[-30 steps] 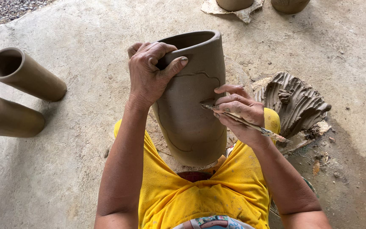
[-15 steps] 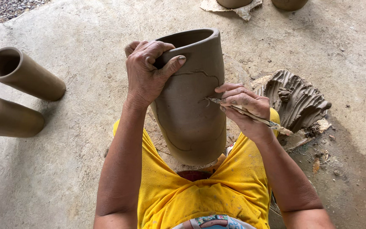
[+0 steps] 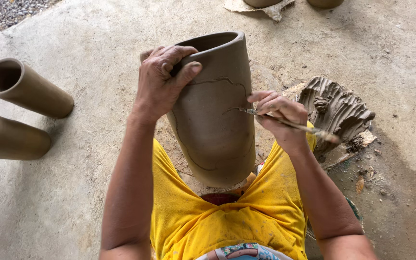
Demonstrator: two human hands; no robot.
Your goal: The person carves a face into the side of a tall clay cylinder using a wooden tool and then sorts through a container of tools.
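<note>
Head view: tall clay pot (image 3: 215,120) stood upright between knees, rim gripped by left hand (image 3: 162,82); thin tool (image 3: 285,123) pinched in right hand (image 3: 280,115), tip seemingly touching pot's right wall.

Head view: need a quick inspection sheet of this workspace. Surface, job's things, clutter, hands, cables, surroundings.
Surface: bare grey concrete floor, dusty, with clay crumbs at right.
Job's things: tall unfired clay pot, tilted toward the person, with a line scored across its wall; thin stick tool, tip on the pot wall.
Clutter: ridged lump of wet clay right of the pot; two clay tubes lying at left.
Hands: left hand grips the pot rim; right hand holds the stick tool.
Cables: nothing seen.
Surroundings: gravel top left; more pot bases on a scrap at the top edge; yellow shorts below.
</note>
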